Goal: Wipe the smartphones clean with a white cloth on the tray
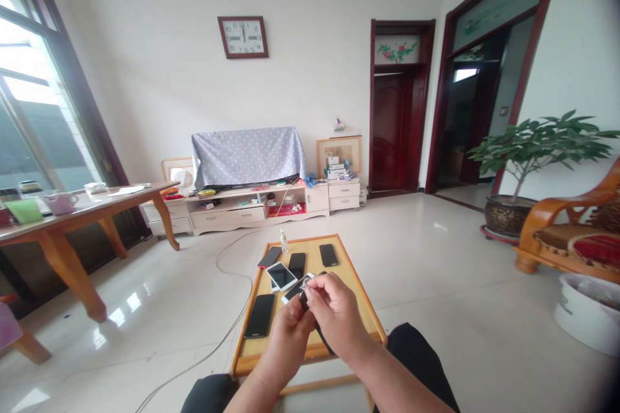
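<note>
My left hand (287, 330) and my right hand (334, 311) meet over a small wooden table (365, 310). Both are closed on a small dark object (304, 300) pinched between the fingers; I cannot make out what it is. Right beyond the fingers lies a white-edged phone (295, 287). Several more phones lie on the table: a white one (281, 275), a black one (260, 315) at the near left, and dark ones (329, 255) at the far end. A small clear bottle (283, 241) stands at the table's far edge.
A cable (227, 326) runs over the tiled floor left of the table. A wooden desk (82, 210) with cups stands at the left. A TV cabinet (252, 203) lines the far wall. At the right are a potted plant (526, 155) and a wooden chair (571, 232).
</note>
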Demonstrator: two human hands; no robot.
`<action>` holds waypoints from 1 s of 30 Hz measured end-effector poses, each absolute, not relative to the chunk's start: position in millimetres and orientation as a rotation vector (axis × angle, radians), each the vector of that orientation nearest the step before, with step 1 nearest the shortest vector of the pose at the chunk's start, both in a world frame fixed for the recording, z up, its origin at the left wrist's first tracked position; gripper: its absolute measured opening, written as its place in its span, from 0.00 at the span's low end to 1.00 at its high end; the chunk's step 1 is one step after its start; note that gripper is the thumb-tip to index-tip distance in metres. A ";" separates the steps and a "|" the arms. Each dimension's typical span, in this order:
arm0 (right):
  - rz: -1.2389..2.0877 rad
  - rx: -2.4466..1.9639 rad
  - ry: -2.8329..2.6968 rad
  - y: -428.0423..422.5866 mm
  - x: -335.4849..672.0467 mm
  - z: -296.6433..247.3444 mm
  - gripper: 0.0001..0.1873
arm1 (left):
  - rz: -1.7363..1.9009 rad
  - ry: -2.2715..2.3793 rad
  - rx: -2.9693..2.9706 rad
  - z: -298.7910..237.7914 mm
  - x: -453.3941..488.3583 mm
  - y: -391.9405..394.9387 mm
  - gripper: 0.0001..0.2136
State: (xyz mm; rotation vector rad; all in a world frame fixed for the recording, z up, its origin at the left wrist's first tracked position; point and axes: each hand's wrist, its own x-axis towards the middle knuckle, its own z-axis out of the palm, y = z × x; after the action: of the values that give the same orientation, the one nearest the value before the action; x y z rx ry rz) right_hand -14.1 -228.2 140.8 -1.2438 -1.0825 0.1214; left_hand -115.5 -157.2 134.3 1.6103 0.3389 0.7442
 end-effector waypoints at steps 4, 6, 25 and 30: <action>0.141 -1.344 -1.082 -219.2 -1.2 148.3 0.05 | 0.755 0.336 1.568 135.8 -117.7 -156.9 0.13; 0.147 -1.386 -0.995 -214.9 7.5 146.3 0.07 | 0.745 0.354 1.578 135.0 -120.3 -155.4 0.13; 0.098 -1.374 -1.101 -215.8 -6.4 122.1 0.07 | 0.724 0.383 1.572 123.9 -126.1 -138.2 0.18; 0.081 -1.375 -1.050 -211.9 -1.4 133.7 0.08 | 0.692 0.338 1.617 125.2 -127.2 -138.7 0.16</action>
State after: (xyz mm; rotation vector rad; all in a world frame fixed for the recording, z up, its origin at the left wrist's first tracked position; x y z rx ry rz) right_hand -1.4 -211.9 133.7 -1.3747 -1.0497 0.0810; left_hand -127.2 -138.7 125.2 1.6171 0.3380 0.6920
